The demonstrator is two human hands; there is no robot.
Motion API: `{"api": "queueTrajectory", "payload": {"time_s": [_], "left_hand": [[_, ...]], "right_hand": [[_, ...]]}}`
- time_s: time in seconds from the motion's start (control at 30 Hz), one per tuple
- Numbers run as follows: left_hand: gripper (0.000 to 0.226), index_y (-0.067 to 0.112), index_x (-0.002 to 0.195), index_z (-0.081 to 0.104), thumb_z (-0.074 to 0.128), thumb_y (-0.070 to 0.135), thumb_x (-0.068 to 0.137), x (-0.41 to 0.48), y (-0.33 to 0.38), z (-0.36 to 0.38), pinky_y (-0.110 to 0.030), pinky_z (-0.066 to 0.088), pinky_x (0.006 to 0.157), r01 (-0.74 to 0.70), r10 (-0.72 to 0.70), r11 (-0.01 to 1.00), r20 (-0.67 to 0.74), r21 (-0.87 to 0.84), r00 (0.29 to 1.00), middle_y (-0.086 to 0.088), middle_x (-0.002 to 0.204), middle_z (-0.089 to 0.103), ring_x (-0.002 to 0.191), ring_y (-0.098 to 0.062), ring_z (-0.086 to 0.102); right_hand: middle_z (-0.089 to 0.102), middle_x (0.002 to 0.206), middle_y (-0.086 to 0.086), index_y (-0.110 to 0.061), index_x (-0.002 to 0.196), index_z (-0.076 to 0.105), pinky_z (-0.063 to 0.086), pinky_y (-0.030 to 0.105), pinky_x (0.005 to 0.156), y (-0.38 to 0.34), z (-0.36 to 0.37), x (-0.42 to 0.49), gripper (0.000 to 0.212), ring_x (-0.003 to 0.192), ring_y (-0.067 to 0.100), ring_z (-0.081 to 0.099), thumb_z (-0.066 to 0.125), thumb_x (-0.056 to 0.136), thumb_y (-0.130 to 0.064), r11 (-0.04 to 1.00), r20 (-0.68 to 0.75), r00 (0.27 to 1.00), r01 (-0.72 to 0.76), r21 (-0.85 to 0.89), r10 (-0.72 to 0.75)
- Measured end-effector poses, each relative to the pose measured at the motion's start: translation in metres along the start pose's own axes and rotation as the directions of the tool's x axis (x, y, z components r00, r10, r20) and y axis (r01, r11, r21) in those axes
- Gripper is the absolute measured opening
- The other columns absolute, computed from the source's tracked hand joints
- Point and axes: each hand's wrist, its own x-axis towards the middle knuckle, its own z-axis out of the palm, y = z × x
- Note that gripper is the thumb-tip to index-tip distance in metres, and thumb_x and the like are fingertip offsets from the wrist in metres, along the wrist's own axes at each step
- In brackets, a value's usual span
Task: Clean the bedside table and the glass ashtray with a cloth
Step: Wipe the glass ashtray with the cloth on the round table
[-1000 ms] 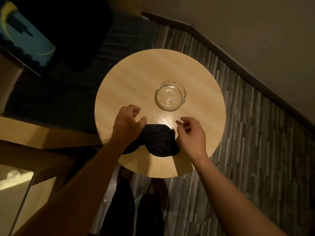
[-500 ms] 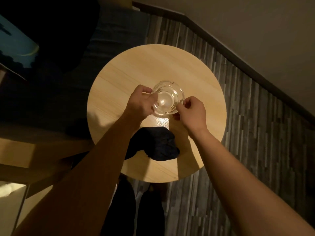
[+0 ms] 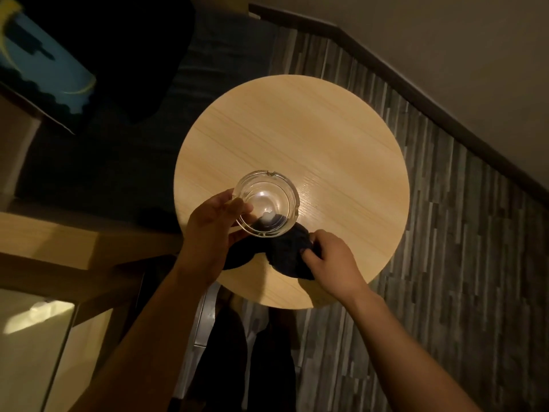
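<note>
A round light-wood bedside table (image 3: 312,138) fills the middle of the view. My left hand (image 3: 212,224) grips the clear glass ashtray (image 3: 266,202) by its left rim and holds it raised over the table's near half. Just below it, a dark crumpled cloth (image 3: 286,254) lies on the table near the front edge, partly seen through the glass. My right hand (image 3: 329,260) pinches the right side of that cloth.
A dark bed or bedding (image 3: 118,114) lies to the left of the table. A wooden ledge (image 3: 44,239) runs at lower left. Grey striped flooring (image 3: 445,263) and a dark skirting board (image 3: 416,93) sit to the right. My legs (image 3: 252,367) stand below the table edge.
Both hands held the ashtray half a second ago. Now the left hand alone has it lifted toward me, and the right hand has dropped onto the cloth and taken hold of it.
</note>
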Motion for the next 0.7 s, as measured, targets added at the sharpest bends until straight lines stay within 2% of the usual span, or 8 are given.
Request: {"api": "queueTrajectory", "payload": {"time_s": [0.07,0.17,0.23,0.3,0.4,0.47,0.57,0.7], "left_hand": [[0.025,0.004,0.114,0.072,0.059,0.024,0.106,-0.006,0.001,-0.003,-0.028,0.062,0.08,-0.021,0.021,1.0,0.006,-0.019,1.0,-0.021,0.11,0.075,0.105,-0.031,0.075],[0.021,0.012,0.101,0.075,0.06,0.026,0.104,-0.009,0.001,-0.004,-0.039,0.064,0.086,-0.006,0.006,0.997,0.0,-0.08,1.0,-0.016,0.101,0.073,0.097,-0.027,0.074],[0.018,0.011,0.105,0.074,0.061,0.024,0.104,-0.01,0.0,-0.002,-0.04,0.065,0.085,-0.01,0.012,0.992,0.011,-0.126,1.0,-0.015,0.103,0.072,0.097,-0.027,0.074],[0.022,0.003,0.118,0.068,0.062,0.019,0.104,-0.009,-0.003,0.002,-0.041,0.066,0.085,0.004,-0.002,0.987,0.017,-0.16,1.0,-0.017,0.107,0.073,0.1,-0.028,0.073],[0.024,-0.003,0.123,0.064,0.062,0.01,0.103,-0.011,-0.005,0.015,-0.035,0.065,0.076,0.023,-0.008,0.977,0.071,-0.213,0.997,-0.013,0.101,0.074,0.096,-0.025,0.074],[0.021,-0.002,0.118,0.063,0.061,0.012,0.101,-0.014,-0.006,0.022,-0.032,0.063,0.075,0.01,0.027,0.966,0.139,-0.258,0.99,-0.01,0.099,0.075,0.094,-0.022,0.075],[0.029,0.002,0.12,0.066,0.061,0.021,0.098,-0.019,-0.007,0.029,-0.038,0.063,0.08,-0.016,0.085,0.945,0.2,-0.325,0.976,-0.015,0.115,0.075,0.105,-0.028,0.075],[0.023,0.02,0.112,0.078,0.066,0.029,0.095,-0.024,-0.002,0.031,-0.035,0.063,0.08,-0.018,0.103,0.939,0.232,-0.342,0.967,-0.009,0.117,0.078,0.109,-0.027,0.076]], "right_hand": [[0.055,0.075,0.002,-0.001,0.084,0.059,0.035,0.034,0.062,-0.007,-0.011,-0.007,0.02,0.071,0.017,0.05,0.062,0.096,-0.017,0.981,0.004,0.999,-0.034,0.189,0.034],[0.056,0.074,0.003,-0.001,0.083,0.059,0.038,0.038,0.072,-0.027,-0.035,-0.026,0.03,0.073,0.016,0.053,0.061,0.09,-0.03,0.844,0.013,0.994,-0.1,0.527,0.11],[0.061,0.081,0.01,-0.009,0.082,0.064,0.042,0.042,0.075,-0.044,-0.052,-0.04,0.025,0.081,0.02,0.058,0.062,0.085,-0.033,0.742,-0.025,0.993,-0.071,0.667,0.117],[0.067,0.085,0.01,-0.019,0.082,0.068,0.048,0.039,0.075,-0.062,-0.068,-0.053,0.017,0.083,0.017,0.063,0.061,0.086,-0.033,0.73,-0.078,0.995,0.013,0.683,0.055],[0.07,0.086,-0.005,-0.026,0.086,0.067,0.052,0.024,0.069,-0.086,-0.076,-0.061,0.011,0.083,0.007,0.067,0.062,0.089,-0.036,0.778,-0.149,0.985,0.157,0.608,-0.082],[0.067,0.1,-0.003,-0.024,0.093,0.065,0.052,0.025,0.078,-0.095,-0.071,-0.055,0.013,0.095,0.009,0.064,0.064,0.092,-0.037,0.866,-0.156,0.978,0.195,0.461,-0.137],[0.056,0.115,-0.01,-0.027,0.104,0.067,0.042,0.016,0.091,-0.096,-0.058,-0.044,0.013,0.109,0.003,0.052,0.064,0.096,-0.037,0.961,-0.115,0.975,0.21,0.178,-0.191],[0.05,0.138,-0.006,-0.028,0.131,0.061,0.037,0.037,0.106,-0.08,-0.056,-0.03,0.041,0.128,0.017,0.039,0.065,0.095,-0.048,0.95,-0.216,0.926,0.291,-0.111,-0.309]]}}
